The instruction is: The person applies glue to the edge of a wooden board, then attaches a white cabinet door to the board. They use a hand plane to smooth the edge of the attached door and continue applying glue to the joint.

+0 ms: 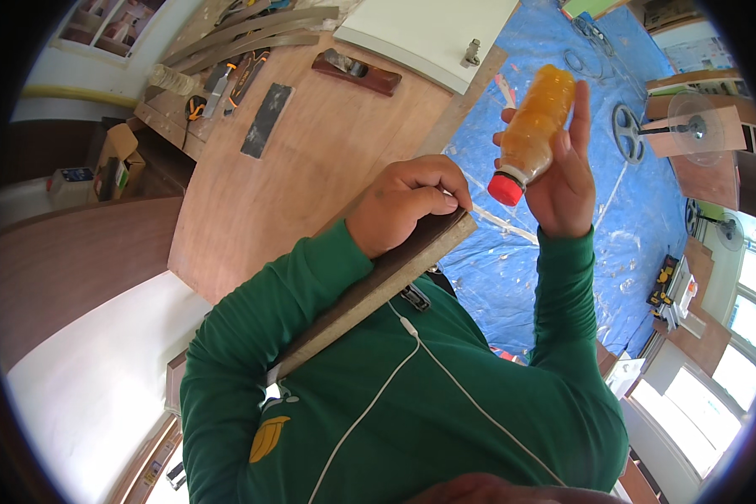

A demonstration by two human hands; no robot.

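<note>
My right hand (567,197), raised at the right, grips a clear plastic bottle (538,118) of orange liquid. The bottle is tilted, its red cap (505,189) pointing down and its base up. The fingers behind the bottle show only in part. My left hand (407,202) is closed over the far end of a dark brown wooden board (374,298), thumb against the curled fingers. This board runs slantwise close to my body, its pale edge facing me. The left fingertips are partly hidden.
Beyond the left hand lies a plywood worktop (311,168) with a hand plane (357,71), a dark rectangular strip (267,120), an orange-and-black cutter (248,80) and curved wood strips (260,38). A white panel (428,34) rests at its far edge. Blue sheeting (504,277) covers the floor.
</note>
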